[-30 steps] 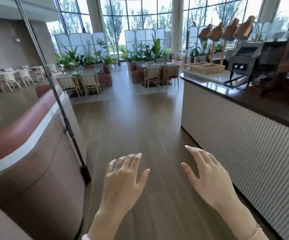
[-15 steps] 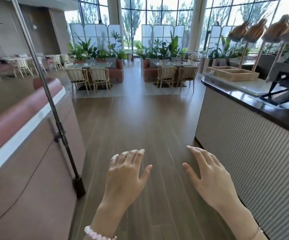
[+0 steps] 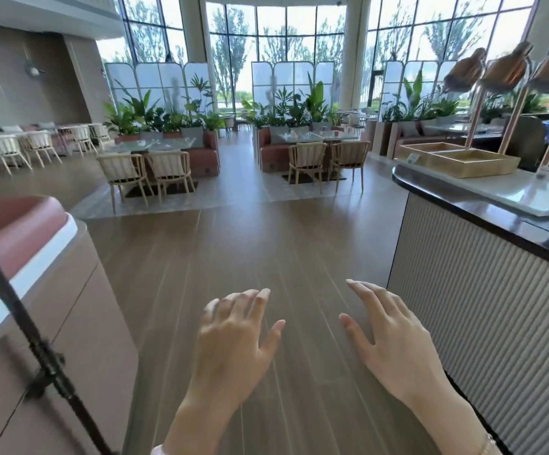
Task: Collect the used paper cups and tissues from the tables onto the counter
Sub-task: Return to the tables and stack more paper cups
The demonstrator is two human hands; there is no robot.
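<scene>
My left hand and my right hand hover palm down over the wooden floor, fingers spread and relaxed, holding nothing. A counter with a dark rim and ribbed white front runs along my right side. Far ahead stand two glass-topped dining tables, the left table and the right table; small pale items lie on the right one, too small to tell what they are. No paper cup or tissue is plainly visible.
Wooden trays and copper heat lamps sit on the counter. A curved pink booth wall with a dark metal pole stands at my left. Wicker chairs and planters surround the tables. The wooden aisle runs between.
The view has advanced along the aisle toward the tables; the booth wall and pole slid left, the counter end came closer. Both hands kept their open pose.
</scene>
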